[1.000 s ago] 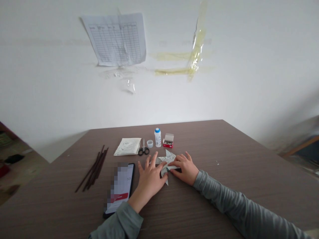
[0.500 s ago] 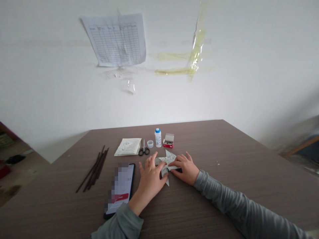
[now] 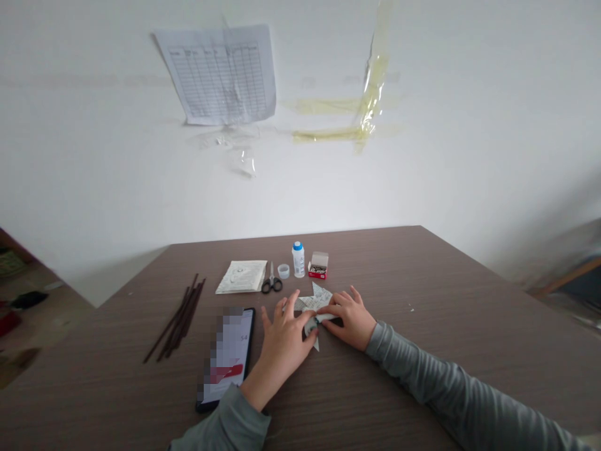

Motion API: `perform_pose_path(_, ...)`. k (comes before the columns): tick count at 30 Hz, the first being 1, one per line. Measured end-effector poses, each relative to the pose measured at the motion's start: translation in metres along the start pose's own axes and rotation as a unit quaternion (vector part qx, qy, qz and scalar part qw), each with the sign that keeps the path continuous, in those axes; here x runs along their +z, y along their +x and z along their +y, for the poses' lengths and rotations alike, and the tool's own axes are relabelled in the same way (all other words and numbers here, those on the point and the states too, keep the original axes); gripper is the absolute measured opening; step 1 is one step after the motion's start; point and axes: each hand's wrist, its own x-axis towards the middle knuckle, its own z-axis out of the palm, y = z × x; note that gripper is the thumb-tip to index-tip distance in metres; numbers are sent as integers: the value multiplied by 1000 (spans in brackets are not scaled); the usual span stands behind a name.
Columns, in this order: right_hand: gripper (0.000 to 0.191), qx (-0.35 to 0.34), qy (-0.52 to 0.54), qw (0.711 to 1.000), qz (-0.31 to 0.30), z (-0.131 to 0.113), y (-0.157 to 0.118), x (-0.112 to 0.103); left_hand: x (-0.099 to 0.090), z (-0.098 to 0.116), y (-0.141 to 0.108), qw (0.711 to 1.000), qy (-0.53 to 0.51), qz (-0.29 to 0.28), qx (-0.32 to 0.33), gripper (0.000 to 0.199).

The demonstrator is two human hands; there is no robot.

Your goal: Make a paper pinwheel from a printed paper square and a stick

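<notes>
Pinching the folded paper (image 3: pixel 312 304) between fingers of left hand (image 3: pixel 287 332) and right hand (image 3: pixel 351 318), likely bending corners to the middle, next probably needing a tight hold there.

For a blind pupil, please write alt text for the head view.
Left hand and right hand hold folded paper on a brown table. Beyond are scissors, a bottle and an open box; a phone and sticks lie left.
</notes>
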Motion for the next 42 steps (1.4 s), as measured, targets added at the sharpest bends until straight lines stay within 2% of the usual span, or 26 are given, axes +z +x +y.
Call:
perform_pose_path(12, 32, -6, 5, 1000, 25, 2, -1, 2, 4, -2, 2, 1000, 0, 9, -4, 44)
perform_pose_path(18, 32, 3, -14, 1000, -2, -1, -1, 0, 5, -3, 2, 1000, -2, 18, -2, 43)
perform_pose_path(26, 33, -12, -13, 1000, 17, 2, -1, 4, -2, 2, 1, 1000, -9, 8, -4, 45)
perform_pose_path(35, 31, 11, 0, 1000, 1, -2, -1, 0, -4, 3, -1, 1000, 3, -10, -7, 46)
perform_pose_path(42, 30, -6, -11, 1000, 11, 4, 1, 6, -2, 2, 0, 1000, -2, -4, -10, 46)
